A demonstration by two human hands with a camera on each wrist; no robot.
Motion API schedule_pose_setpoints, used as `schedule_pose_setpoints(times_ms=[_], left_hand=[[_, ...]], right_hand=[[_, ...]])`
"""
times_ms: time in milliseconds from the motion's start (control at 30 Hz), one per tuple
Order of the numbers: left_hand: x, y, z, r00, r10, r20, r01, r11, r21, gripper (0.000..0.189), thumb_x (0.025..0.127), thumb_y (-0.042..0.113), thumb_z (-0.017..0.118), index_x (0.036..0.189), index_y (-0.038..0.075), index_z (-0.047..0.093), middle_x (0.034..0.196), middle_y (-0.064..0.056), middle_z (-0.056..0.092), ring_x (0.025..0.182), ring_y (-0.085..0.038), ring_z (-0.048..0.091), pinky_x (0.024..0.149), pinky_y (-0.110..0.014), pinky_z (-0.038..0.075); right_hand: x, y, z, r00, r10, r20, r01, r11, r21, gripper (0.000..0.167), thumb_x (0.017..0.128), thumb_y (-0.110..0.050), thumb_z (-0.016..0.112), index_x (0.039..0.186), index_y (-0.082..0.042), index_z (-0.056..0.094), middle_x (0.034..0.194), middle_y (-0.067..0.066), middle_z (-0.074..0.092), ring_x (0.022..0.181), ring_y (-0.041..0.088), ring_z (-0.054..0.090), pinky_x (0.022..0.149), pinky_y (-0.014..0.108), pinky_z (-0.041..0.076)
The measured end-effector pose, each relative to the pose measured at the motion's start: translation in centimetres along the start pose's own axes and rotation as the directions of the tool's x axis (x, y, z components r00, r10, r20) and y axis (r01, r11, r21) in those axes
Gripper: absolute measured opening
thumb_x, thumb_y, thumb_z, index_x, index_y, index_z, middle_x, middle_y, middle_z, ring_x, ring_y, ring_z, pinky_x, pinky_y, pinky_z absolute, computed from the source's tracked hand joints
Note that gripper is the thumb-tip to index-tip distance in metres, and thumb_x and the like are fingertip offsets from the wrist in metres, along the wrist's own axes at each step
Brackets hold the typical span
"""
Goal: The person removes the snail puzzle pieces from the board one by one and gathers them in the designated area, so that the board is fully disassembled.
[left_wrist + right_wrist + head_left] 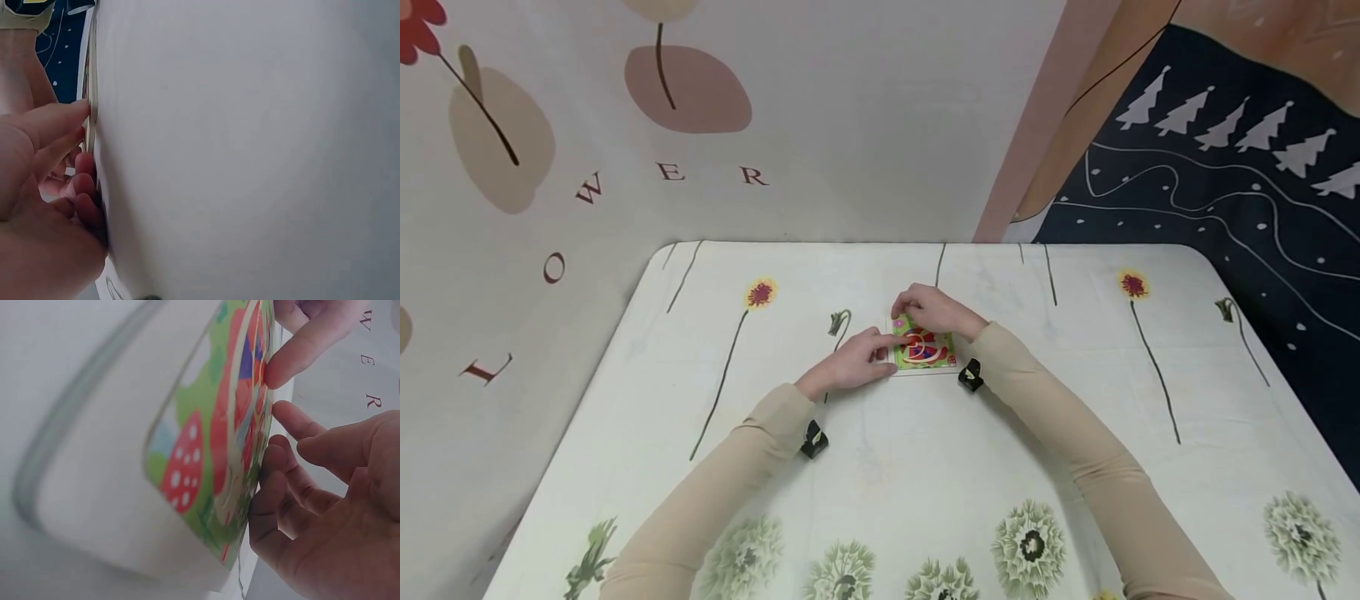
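Observation:
A small square picture board [934,357] in green, red and blue lies flat on the table. In the right wrist view, the picture board [206,444] shows a red mushroom with white dots, with a white flat base [87,506] under it. My left hand [853,362] comes from the left, its index finger straight and touching the picture; the other fingers are bent. The right hand [934,308] reaches over the far side, fingers bent, fingertips at the far left corner. In the left wrist view, my left hand [44,250] hides most of the board.
The table [880,475] wears a white cloth printed with flowers and stems. Behind it hangs a pale wall cloth [880,167] with printed letters. A dark cloth [1195,183] with white trees hangs at the right. Black devices [814,439] sit at both wrists.

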State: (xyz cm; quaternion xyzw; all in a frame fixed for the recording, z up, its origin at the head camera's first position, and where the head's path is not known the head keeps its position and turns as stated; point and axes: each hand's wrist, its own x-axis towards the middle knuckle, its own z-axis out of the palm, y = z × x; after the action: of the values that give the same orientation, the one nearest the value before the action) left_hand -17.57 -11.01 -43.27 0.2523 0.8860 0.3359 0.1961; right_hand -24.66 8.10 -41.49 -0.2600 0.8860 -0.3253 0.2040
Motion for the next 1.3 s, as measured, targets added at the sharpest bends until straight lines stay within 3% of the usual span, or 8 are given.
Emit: schedule_pose_setpoints(times_ms=[167,567,833,1067,1300], left_hand=[[0.1,0.1,0.1,0.999,0.019,-0.034,-0.019,1.000,0.001,0.050,0.093,0.012,0.066,0.142,0.009,0.056,0.085,-0.005,0.049,0.077,-0.014,0.043,0.070,-0.024,0.036],[0.3,0.1,0.2,0.999,0.012,-0.049,-0.012,1.000,-0.002,0.049,0.091,0.011,0.068,0.139,0.009,0.059,0.084,-0.005,0.050,0.077,-0.013,0.044,0.070,-0.023,0.036],[0.2,0.3,0.1,0.999,0.005,-0.050,-0.005,1.000,-0.004,0.050,0.090,0.011,0.069,0.139,0.009,0.059,0.083,-0.004,0.049,0.077,-0.013,0.043,0.070,-0.023,0.035],[0.2,0.3,0.2,0.999,0.014,-0.048,-0.014,1.000,-0.007,0.050,0.090,0.010,0.068,0.139,0.007,0.058,0.083,-0.004,0.049,0.077,-0.013,0.043,0.070,-0.023,0.036],[0.2,0.2,0.2,0.999,0.023,-0.045,-0.022,1.000,0.003,0.049,0.091,0.010,0.067,0.139,0.007,0.058,0.083,-0.004,0.050,0.077,-0.014,0.042,0.071,-0.024,0.035]], right_hand=[[0.3,0.4,0.0,1.000,-0.001,0.010,0.001,1.000,0.012,0.030,0.100,-0.001,0.040,0.108,-0.002,0.069,0.110,0.014,0.058,0.094,0.020,0.048,0.087,0.033,0.040],[0.6,1.0,0.1,0.994,-0.072,0.080,0.071,0.997,0.014,0.025,0.093,0.006,0.047,0.113,0.002,0.063,0.125,0.020,0.054,0.098,0.023,0.050,0.090,0.035,0.042],[0.3,1.2,0.0,0.994,-0.058,0.094,0.056,0.998,0.021,0.025,0.094,0.004,0.050,0.116,-0.001,0.061,0.122,0.018,0.049,0.101,0.025,0.042,0.088,0.035,0.038],[0.0,1.2,0.0,0.993,-0.074,0.092,0.068,0.995,0.068,0.027,0.094,0.004,0.050,0.119,0.000,0.059,0.121,0.019,0.050,0.102,0.025,0.043,0.089,0.035,0.038],[-0.3,1.3,-0.1,0.994,-0.042,0.103,0.022,0.982,0.185,0.032,0.097,0.003,0.048,0.127,0.001,0.055,0.127,0.018,0.056,0.100,0.023,0.053,0.089,0.032,0.044]])
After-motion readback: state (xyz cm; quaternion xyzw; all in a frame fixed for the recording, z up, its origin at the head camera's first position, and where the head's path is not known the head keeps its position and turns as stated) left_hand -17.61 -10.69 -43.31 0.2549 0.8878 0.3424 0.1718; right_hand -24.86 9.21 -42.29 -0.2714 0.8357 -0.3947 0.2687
